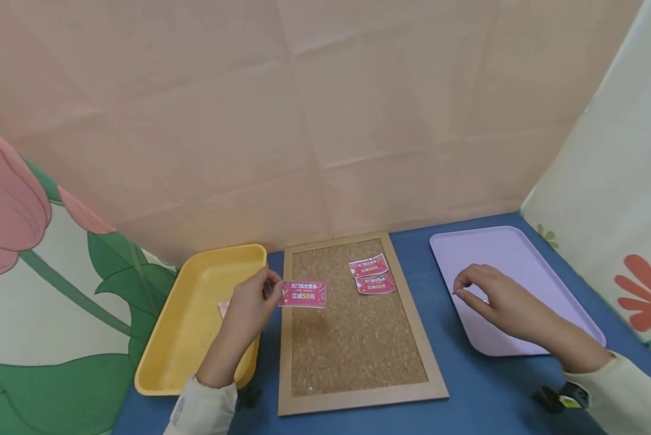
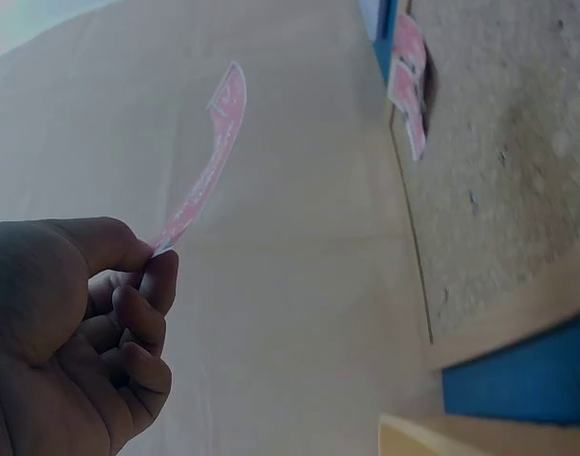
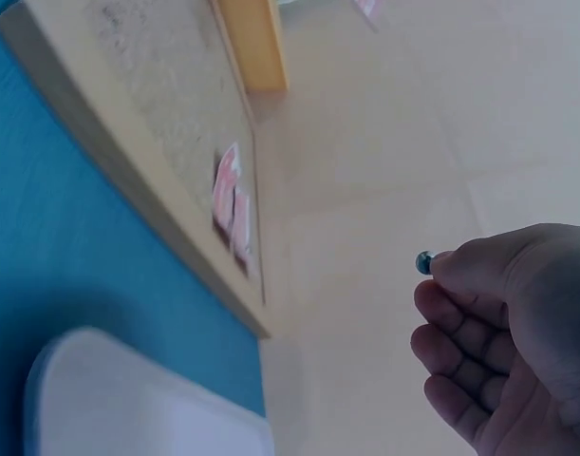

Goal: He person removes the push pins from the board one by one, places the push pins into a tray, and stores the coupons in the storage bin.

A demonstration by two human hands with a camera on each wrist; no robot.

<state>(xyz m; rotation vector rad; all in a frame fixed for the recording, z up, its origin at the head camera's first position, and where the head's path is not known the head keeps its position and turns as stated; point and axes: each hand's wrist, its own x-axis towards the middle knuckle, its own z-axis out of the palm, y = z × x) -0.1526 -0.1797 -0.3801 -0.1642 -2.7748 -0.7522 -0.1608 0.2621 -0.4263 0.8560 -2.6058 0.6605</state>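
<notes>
Between thumb and forefinger, my left hand (image 1: 249,302) pinches the left edge of a pink coupon (image 1: 303,295). The coupon hangs over the left side of a wood-framed corkboard (image 1: 352,344); in the left wrist view the coupon (image 2: 214,161) looks curved. Two similar coupons, an upper one (image 1: 369,266) and a lower one (image 1: 376,284), are on the board's upper right, with a small shiny spot on each. My right hand (image 1: 502,302), above the purple tray, pinches a small round-headed thumbtack (image 3: 423,262); its point is hidden.
A yellow tray (image 1: 167,338) stands left of the board, with a pale pink piece of paper (image 1: 223,309) inside, partly hidden by my left wrist. The purple tray (image 1: 466,241) lies to the right on the blue tabletop (image 1: 439,338). A beige wall covering (image 1: 303,121) rises behind.
</notes>
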